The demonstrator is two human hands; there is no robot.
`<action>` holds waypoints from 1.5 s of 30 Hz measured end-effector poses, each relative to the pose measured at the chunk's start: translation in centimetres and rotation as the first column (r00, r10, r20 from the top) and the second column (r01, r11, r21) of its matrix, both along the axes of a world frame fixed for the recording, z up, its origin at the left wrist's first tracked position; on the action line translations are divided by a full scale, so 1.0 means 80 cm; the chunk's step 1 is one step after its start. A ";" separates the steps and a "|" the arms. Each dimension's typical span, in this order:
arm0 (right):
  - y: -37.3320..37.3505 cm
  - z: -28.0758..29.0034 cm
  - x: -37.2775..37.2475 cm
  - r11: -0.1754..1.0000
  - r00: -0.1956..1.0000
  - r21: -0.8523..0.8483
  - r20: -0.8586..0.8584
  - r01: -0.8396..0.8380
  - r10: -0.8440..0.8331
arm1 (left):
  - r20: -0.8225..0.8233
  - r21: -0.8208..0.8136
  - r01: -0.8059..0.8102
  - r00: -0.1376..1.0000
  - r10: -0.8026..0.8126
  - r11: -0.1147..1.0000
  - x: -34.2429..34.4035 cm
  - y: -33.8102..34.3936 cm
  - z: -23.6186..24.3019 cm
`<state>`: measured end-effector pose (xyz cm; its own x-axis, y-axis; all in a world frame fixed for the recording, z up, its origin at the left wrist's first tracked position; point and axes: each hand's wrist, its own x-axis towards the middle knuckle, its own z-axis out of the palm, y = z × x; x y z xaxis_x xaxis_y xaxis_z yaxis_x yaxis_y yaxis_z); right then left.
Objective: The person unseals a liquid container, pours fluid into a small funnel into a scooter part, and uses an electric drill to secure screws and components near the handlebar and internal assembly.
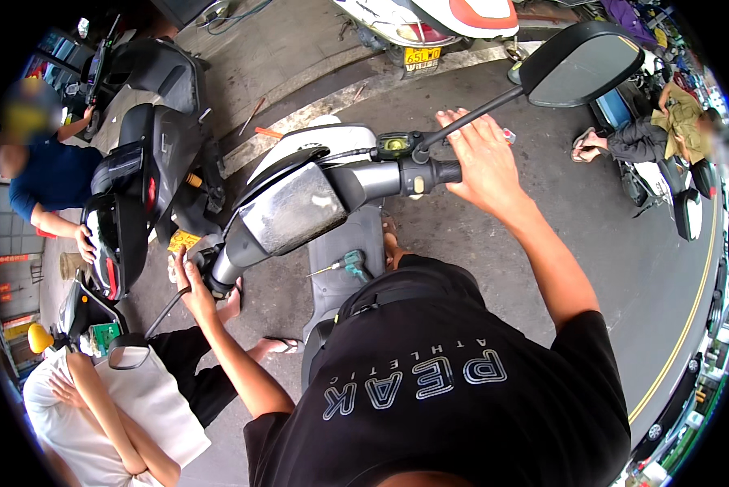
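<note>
A scooter's handlebar [364, 183] crosses the view in front of me, with a worn silver-grey cover [294, 213] at its middle. My right hand [488, 166] lies over the right grip [445, 171], fingers stretched forward past it. My left hand [192, 286] rests at the left grip, its fingers reaching outward; most of that grip is hidden beneath it. On the grey footboard [340, 243] below, a teal and black cordless drill [354, 264] with a long bit lies on its side, touched by neither hand. A black right mirror [583, 66] and left mirror [129, 353] stick out.
Parked scooters stand ahead [429, 20] and to the left [153, 150]. An orange-handled tool [268, 132] and a screwdriver [252, 115] are beyond the handlebar. A person in blue [56, 183] and one in white [121, 406] are at left; another sits [681, 122] at right.
</note>
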<state>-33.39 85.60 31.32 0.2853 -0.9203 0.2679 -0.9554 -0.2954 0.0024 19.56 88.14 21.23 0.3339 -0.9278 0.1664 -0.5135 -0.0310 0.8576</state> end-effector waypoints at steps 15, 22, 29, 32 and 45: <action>-0.001 -0.005 -0.005 0.998 1.000 0.063 0.016 0.012 -0.013 | 0.072 -0.051 0.021 0.997 -0.017 0.998 -0.002 -0.001 0.001; 0.001 -0.007 -0.008 0.999 0.999 0.011 0.036 -0.038 0.038 | 0.070 -0.046 0.019 0.997 -0.016 0.999 -0.002 -0.002 0.000; 0.001 0.000 0.000 1.000 1.000 0.002 0.018 -0.010 0.010 | 0.094 -0.043 0.014 0.996 -0.010 0.999 0.001 -0.001 -0.001; 0.001 0.002 0.001 1.000 1.000 0.024 0.007 0.012 -0.013 | 0.085 -0.046 0.006 0.996 -0.002 0.999 -0.001 -0.001 0.000; 0.002 0.000 -0.001 0.996 0.999 0.085 0.035 0.016 -0.019 | 0.092 -0.050 0.017 0.996 -0.012 0.999 -0.003 -0.002 0.002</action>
<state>-33.46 85.75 31.36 0.2608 -0.9447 0.1989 -0.9593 -0.2766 -0.0560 19.35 88.01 21.41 0.3019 -0.9220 0.2425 -0.5897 0.0193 0.8074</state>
